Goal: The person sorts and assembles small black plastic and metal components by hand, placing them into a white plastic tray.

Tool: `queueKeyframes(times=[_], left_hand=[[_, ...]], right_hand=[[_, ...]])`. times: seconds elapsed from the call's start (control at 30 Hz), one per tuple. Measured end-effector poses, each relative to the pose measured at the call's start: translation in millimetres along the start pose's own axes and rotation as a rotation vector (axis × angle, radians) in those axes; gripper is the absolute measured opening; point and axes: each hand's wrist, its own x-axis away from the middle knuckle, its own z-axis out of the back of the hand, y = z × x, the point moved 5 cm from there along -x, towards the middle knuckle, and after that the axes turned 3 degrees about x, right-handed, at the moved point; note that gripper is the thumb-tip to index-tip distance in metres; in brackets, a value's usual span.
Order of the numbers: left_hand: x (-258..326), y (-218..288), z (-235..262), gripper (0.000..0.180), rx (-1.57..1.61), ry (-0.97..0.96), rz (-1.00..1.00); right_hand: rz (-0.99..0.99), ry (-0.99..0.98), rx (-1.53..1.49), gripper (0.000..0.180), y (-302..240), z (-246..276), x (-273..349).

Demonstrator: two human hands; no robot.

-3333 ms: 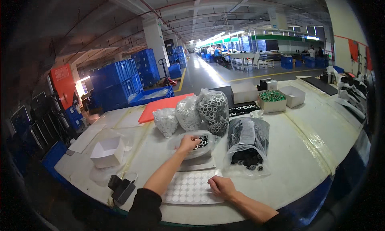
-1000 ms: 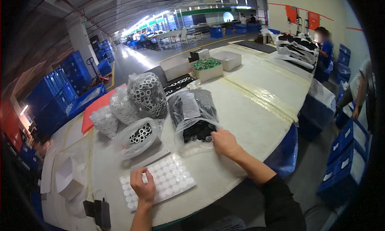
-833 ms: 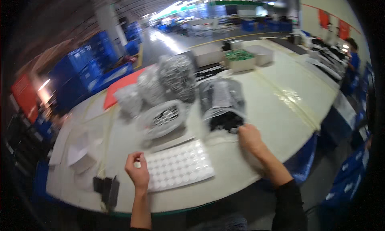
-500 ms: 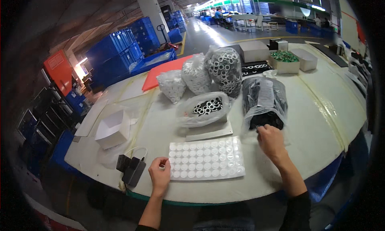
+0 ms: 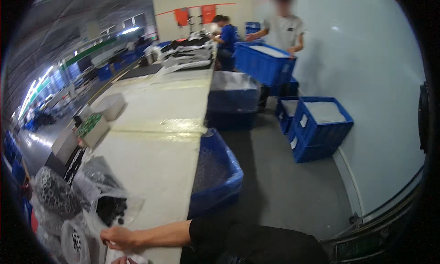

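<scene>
So the long white surface (image 5: 158, 140) ran away toward the far end, with blue crates alongside: I counted one hanging at its edge (image 5: 215, 172), one covered one further up, and a stack of two by the wall (image 5: 321, 126), plus one big one by the two people at the back. On the near end sat a clear bag of dark ring parts (image 5: 112, 206) and at least two more bags to its left. The right hand (image 5: 120, 238) lay just below that bag, so the bag was up and slightly left of the grip, its long axis pointing away along the surface. Fingers looked curled, pinching the bag's lower edge I think. Left hand (image 5: 120, 260) barely showed at the bottom edge; couldn't tell its grip.
</scene>
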Motion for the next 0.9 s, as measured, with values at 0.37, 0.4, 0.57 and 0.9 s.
queueKeyframes(times=[0.37, 0.4, 0.57, 0.9], left_hand=[[43.6, -19.5, 38.3, 0.007, -0.098, 0.414, 0.141], [44.7, -19.4, 40.5, 0.007, -0.049, 0.472, 0.215], [38.4, -20.4, 37.2, 0.009, -0.014, 0.379, 0.238], [84.9, -81.4, 67.6, 0.011, 0.216, 0.798, -0.097]], right_hand=[[-0.162, -0.484, 0.367, 0.019, 12.1, -28.5, 12.2], [-0.195, -0.458, 0.294, 0.02, 12.6, -25.6, 14.1], [-0.225, -0.318, 0.264, 0.021, 70.3, -61.8, 34.4], [-0.214, -0.328, -0.246, 0.017, 14.7, -51.9, 13.9]])
